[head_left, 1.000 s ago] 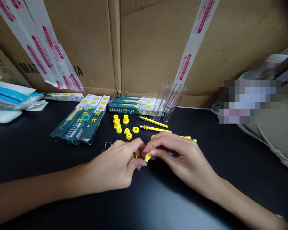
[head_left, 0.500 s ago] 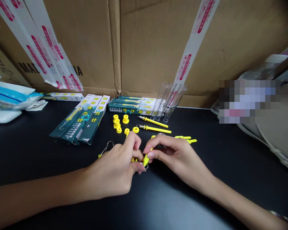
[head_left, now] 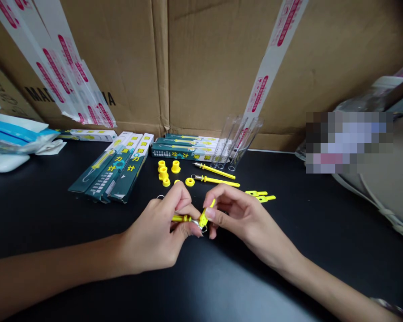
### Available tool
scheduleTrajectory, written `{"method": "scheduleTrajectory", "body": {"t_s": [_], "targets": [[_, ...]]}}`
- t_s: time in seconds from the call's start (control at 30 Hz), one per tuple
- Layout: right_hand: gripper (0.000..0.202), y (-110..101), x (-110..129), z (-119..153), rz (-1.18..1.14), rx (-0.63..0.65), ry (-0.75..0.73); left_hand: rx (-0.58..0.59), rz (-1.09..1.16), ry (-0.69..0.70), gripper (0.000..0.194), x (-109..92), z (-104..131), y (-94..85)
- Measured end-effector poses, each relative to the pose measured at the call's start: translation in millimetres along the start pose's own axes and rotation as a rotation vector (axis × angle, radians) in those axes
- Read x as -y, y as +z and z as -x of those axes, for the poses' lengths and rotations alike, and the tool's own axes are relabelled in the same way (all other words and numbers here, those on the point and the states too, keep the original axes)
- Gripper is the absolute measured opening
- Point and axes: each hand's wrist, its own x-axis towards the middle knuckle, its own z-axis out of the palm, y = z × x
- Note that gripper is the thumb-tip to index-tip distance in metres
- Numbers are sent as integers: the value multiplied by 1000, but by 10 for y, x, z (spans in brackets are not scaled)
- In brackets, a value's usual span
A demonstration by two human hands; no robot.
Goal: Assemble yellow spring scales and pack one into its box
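Observation:
My left hand is closed around a yellow rod with a metal spring end, held near the middle of the black table. Between the thumb and fingers of my right hand is a small flat yellow piece, tilted upward. Its lower end meets a metal ring at the spring end by my left thumb. My left fingers cover much of the rod. Beyond my hands lie two yellow rods with metal ends and several yellow caps.
Teal boxes lie at the back left, more boxes at the back centre. Clear tubes stand beside these. Flat yellow pieces lie right of my hands. Farther out are a blue-white packet and a grey bag.
My left hand has shifted slightly left and turned, showing more of the yellow rod. The fingers of my right hand have curled differently around the yellow piece, which is tilted more.

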Motion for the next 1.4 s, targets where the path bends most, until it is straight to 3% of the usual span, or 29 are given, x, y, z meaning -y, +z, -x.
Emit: {"method": "scheduleTrajectory", "body": {"t_s": [0.13,0.27,0.47,0.67,0.87,1.03,1.27,1.4], "targets": [[26,2,-11,1,-68,27,50,-23,29,27,32,6,-3,3],[19,-18,-13,9,-10,-9,-27,-49,74,42,31,10,0,-4],[8,-11,32,53,252,-95,-231,63,118,103,28,0,18,-34],[7,-72,25,53,458,-22,-313,154,0,159,28,25,48,-27],[15,-83,111,62,453,48,-281,28,-188,134,29,24,48,16],[16,-41,102,69,498,31,-336,14,-300,47,26,10,51,33],[8,-45,-19,36,419,-99,-258,-84,-263,29,30,27,33,63],[12,-28,-38,14,274,-106,-258,-47,-219,39,26,18,17,70]]}}
